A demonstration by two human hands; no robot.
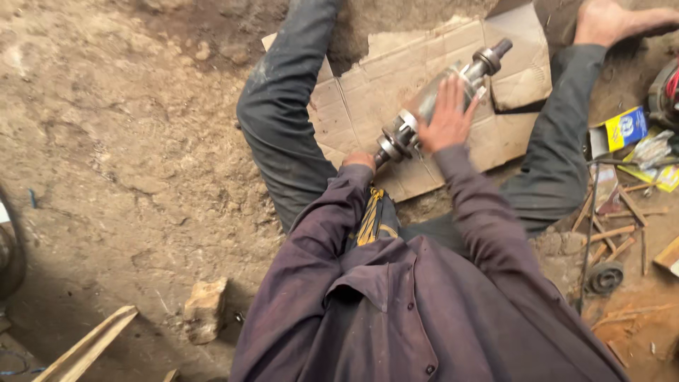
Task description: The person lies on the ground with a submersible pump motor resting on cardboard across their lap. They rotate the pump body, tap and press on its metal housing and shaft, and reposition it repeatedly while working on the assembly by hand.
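Right hand (447, 117) flat, fingers spread on the metal shaft assembly (437, 99); left hand (359, 160) clasping its near end.

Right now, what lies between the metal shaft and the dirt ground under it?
In the head view, a flattened sheet of cardboard lies between them. The metal shaft rests on it, with the right hand on top and the left hand at its near end.

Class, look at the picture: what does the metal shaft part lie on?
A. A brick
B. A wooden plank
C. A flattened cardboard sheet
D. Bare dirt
C: the shaft lies across the cardboard between the person's legs, with the right hand pressed flat on it.
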